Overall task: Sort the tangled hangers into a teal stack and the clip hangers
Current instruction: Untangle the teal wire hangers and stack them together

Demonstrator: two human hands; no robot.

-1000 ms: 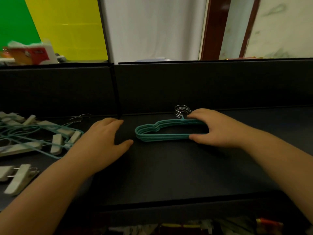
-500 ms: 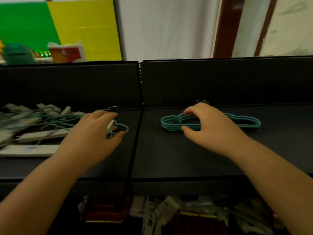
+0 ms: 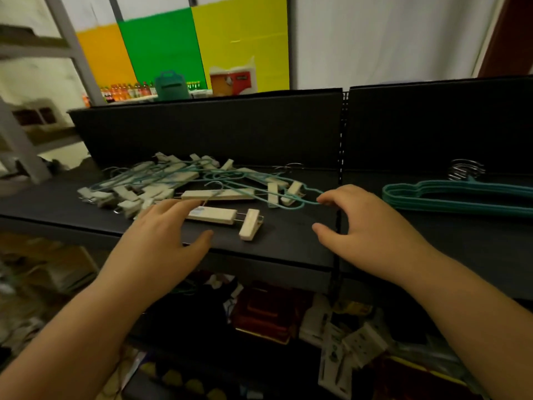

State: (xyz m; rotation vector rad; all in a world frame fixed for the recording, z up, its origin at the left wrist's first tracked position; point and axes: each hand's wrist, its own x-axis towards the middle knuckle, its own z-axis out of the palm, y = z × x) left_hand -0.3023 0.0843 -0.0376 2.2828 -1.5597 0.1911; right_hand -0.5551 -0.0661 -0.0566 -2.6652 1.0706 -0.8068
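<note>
Both hands over the tangled hangers on the black shelf [image 3: 288, 249].
We see the left hand [image 3: 161, 243] open above a clip hanger [image 3: 222, 216]; the right hand [image 3: 366, 226], fingers spread, touches a teal loop of the tangle [image 3: 202, 183]. Teal stack [image 3: 461, 197] lies right.

Teal stack [image 3: 461, 197], right of the right hand [image 3: 372, 226]: thin wire with a matt, velvety-looking coating; shiny metal hooks at the top.
Clip hangers [image 3: 210, 214], under and beyond the left hand [image 3: 161, 241]: pale cream bars and clips, smooth, plastic or painted wood, cannot tell which; thin bright metal rods.
Tangled teal hanger [image 3: 291, 202], at the right fingertips: same matt coated wire.
Shelf [image 3: 288, 246], beneath both hands: dark, matt, smooth.
</note>
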